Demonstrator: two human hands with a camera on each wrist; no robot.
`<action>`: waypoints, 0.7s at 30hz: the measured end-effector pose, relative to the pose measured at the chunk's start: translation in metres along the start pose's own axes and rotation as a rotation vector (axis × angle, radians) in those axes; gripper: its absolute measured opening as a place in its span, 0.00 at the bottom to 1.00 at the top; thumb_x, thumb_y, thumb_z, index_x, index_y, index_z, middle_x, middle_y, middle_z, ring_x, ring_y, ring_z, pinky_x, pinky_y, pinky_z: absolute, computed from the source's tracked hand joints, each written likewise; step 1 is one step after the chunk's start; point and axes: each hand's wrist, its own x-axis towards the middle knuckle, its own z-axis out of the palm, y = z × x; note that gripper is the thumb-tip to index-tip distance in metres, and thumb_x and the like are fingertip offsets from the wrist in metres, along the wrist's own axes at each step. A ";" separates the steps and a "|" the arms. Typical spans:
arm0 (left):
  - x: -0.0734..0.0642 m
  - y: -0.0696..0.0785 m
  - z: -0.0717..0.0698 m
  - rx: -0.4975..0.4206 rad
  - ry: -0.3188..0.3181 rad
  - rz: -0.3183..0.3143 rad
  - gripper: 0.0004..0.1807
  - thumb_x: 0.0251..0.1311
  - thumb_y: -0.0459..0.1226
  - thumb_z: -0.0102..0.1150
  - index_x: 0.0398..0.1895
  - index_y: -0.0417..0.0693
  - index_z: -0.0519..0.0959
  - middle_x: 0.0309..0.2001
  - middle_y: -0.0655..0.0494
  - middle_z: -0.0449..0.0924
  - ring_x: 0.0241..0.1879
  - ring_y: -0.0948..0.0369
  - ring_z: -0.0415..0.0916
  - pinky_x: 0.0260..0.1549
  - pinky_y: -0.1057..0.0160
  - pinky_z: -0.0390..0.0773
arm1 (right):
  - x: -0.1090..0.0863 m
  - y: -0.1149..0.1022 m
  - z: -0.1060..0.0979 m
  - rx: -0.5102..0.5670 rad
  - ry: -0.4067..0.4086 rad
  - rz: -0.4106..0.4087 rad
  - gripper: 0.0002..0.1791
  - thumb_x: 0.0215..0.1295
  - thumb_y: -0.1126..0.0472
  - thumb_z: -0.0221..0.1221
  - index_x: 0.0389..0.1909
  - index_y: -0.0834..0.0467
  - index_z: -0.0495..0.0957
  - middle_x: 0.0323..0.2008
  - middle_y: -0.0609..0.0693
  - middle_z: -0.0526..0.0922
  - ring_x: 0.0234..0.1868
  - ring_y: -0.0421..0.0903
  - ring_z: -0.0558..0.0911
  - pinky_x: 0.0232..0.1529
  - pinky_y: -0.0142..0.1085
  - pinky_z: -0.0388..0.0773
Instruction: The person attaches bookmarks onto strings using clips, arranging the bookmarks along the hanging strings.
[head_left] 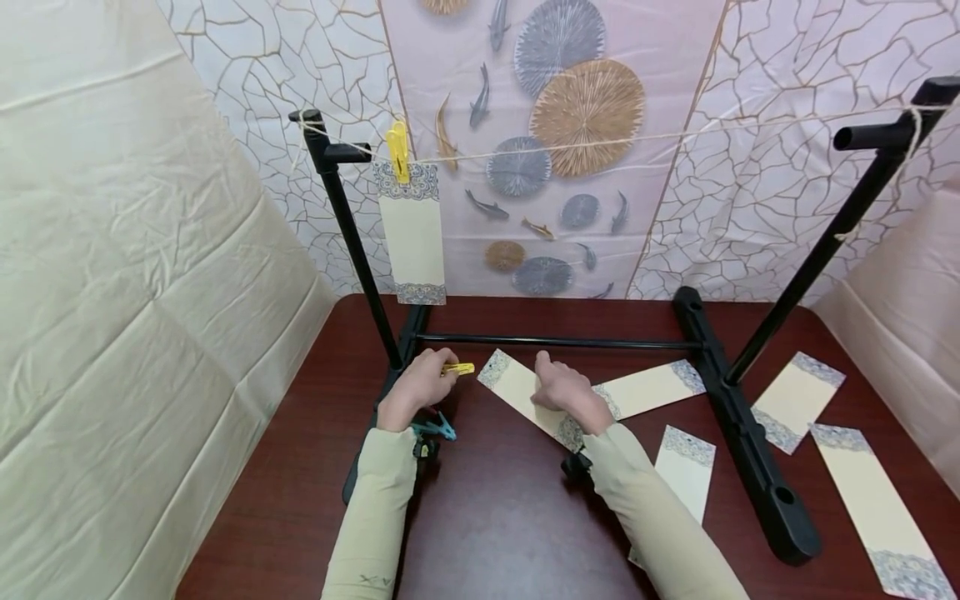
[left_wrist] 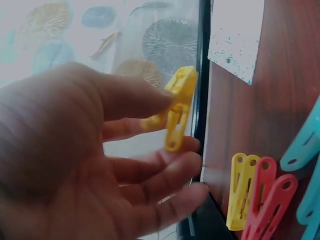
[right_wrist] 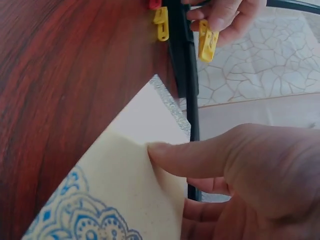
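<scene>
Six paper strips in the head view: one strip [head_left: 411,236] hangs from the string [head_left: 600,140] under a yellow peg [head_left: 398,151], and five lie on the dark wooden table [head_left: 495,500]. Of those five, one is the held strip [head_left: 525,396] under the right hand [head_left: 566,390]; a second [head_left: 651,388] lies just beside that hand, partly under the rack; a third [head_left: 686,471] is near the right sleeve; two more [head_left: 795,400] [head_left: 873,504] lie on the far side of the rack foot.

Two hands at work. Left hand [head_left: 422,385] pinches a yellow clothespin [head_left: 459,368] between thumb and forefinger; remaining fingers loosely curled, holding nothing else. The clothespin sits above the table just beside the rack's left post [head_left: 352,242]. Left wrist view: it is plain yellow plastic with a metal spring at mid-length.

Right hand grips the held strip at one long edge, thumb on top, fingers curled beneath (right wrist view). The strip is cream, with a blue-grey patterned band at each short end. It lies slantwise on the table between the two hands, its far end near the clothespin.

Loose pegs on the table by the left wrist: the left wrist view shows one yellow [left_wrist: 241,190], two red [left_wrist: 267,200] and teal ones [left_wrist: 305,150], the teal count unclear.
</scene>
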 end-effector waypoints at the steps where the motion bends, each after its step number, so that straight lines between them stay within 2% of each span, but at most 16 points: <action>1: 0.000 0.000 0.000 -0.012 0.025 0.018 0.17 0.70 0.40 0.53 0.58 0.45 0.76 0.48 0.47 0.75 0.34 0.58 0.70 0.31 0.63 0.73 | -0.001 -0.001 -0.001 0.006 0.007 -0.007 0.21 0.62 0.60 0.60 0.52 0.58 0.63 0.36 0.54 0.76 0.37 0.53 0.77 0.35 0.46 0.71; 5: 0.000 0.001 -0.003 -0.122 0.137 0.051 0.19 0.66 0.43 0.61 0.56 0.43 0.76 0.44 0.48 0.78 0.29 0.61 0.74 0.26 0.65 0.75 | -0.005 -0.003 -0.002 0.030 0.028 -0.037 0.10 0.66 0.64 0.50 0.46 0.56 0.63 0.32 0.53 0.76 0.27 0.51 0.73 0.27 0.42 0.65; 9: 0.000 0.007 -0.006 -0.237 0.261 0.087 0.20 0.62 0.46 0.65 0.51 0.45 0.76 0.41 0.51 0.81 0.29 0.61 0.77 0.22 0.66 0.77 | -0.009 -0.005 -0.005 0.041 0.052 -0.073 0.04 0.70 0.64 0.45 0.43 0.55 0.64 0.31 0.53 0.76 0.26 0.51 0.72 0.26 0.41 0.64; 16: 0.002 0.019 -0.013 -0.291 0.468 0.245 0.17 0.64 0.46 0.62 0.50 0.47 0.81 0.44 0.49 0.81 0.39 0.58 0.80 0.37 0.61 0.81 | -0.015 -0.008 -0.017 0.113 0.057 -0.127 0.06 0.73 0.62 0.45 0.47 0.57 0.66 0.31 0.52 0.74 0.25 0.49 0.69 0.27 0.39 0.64; 18: 0.002 0.022 -0.015 -0.297 0.524 0.274 0.16 0.66 0.46 0.60 0.49 0.46 0.82 0.44 0.49 0.81 0.39 0.58 0.79 0.38 0.60 0.80 | -0.017 -0.009 -0.021 0.135 0.061 -0.152 0.06 0.73 0.62 0.46 0.47 0.58 0.65 0.31 0.53 0.73 0.25 0.48 0.69 0.27 0.38 0.64; 21: 0.002 0.026 -0.017 -0.313 0.594 0.292 0.15 0.69 0.46 0.57 0.47 0.47 0.82 0.44 0.51 0.81 0.39 0.58 0.77 0.37 0.60 0.78 | -0.018 -0.007 -0.025 0.162 0.109 -0.197 0.04 0.73 0.63 0.48 0.44 0.57 0.65 0.33 0.52 0.74 0.28 0.47 0.71 0.30 0.37 0.66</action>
